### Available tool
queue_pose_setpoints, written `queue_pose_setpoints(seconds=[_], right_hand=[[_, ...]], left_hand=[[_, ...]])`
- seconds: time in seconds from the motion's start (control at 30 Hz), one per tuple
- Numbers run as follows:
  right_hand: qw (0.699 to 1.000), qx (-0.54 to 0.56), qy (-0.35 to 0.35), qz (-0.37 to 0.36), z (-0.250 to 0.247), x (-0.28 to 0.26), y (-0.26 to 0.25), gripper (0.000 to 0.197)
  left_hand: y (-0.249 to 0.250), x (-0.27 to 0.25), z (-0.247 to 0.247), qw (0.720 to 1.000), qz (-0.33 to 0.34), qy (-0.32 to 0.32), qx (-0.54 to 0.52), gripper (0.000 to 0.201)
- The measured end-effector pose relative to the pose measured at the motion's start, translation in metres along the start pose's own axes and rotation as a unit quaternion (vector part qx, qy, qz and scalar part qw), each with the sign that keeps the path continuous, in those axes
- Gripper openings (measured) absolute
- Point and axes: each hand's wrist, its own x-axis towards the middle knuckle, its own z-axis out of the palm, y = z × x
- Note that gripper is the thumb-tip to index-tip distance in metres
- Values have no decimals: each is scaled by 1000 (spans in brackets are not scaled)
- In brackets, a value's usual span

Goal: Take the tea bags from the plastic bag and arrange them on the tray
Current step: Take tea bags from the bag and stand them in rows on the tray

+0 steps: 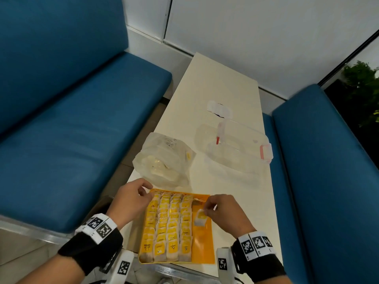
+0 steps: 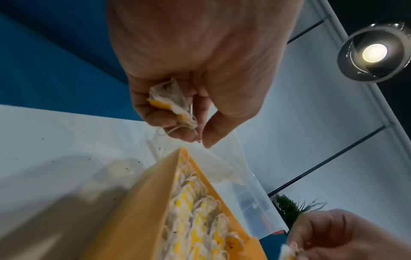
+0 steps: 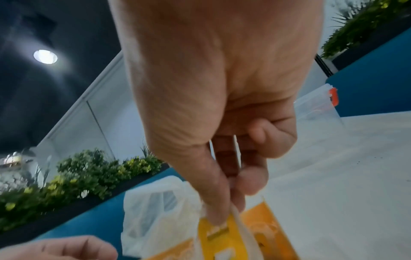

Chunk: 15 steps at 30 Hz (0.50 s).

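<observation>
- A person's right hand [image 1: 223, 212] pinches a yellow-labelled tea bag [image 1: 200, 217] between thumb and fingertips, holding it over the bare right strip of an orange tray [image 1: 205, 242] at the near end of a pale table [image 1: 215, 89].
- The left hand [image 1: 129, 199], at the tray's far left corner, has its fingers curled round several crumpled tea bags [image 2: 171, 100], seen clearly from the left wrist camera.
- Four neat rows of tea bags [image 1: 168, 224] fill the left and middle of the tray, labels up.
- A clear plastic bag [image 1: 164, 158], with more tea bags inside, lies just beyond the tray on the far left side.
- A clear storage box [image 1: 238, 148] with pink latches sits to the right of the bag, well apart from the tray.
- Blue benches [image 1: 71, 119] flank the table on both sides.
</observation>
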Motion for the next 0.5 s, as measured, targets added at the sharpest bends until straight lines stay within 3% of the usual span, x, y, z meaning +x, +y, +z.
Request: queue_pose_setpoints(seconds=[0.1,0.2,0.5], right_hand=[[995,-55,-87,0,9,-3,-1,15],[989,-100,-112,-1,15,2,0,13],[981,-194,-10,-6,35,27,5,22]], left_hand=[[-8,-1,1,999,-21,-8,22,27],[-12,-1,2,998,-36,-27,33,35],[-6,2,-1,997,-35,-61,38,30]])
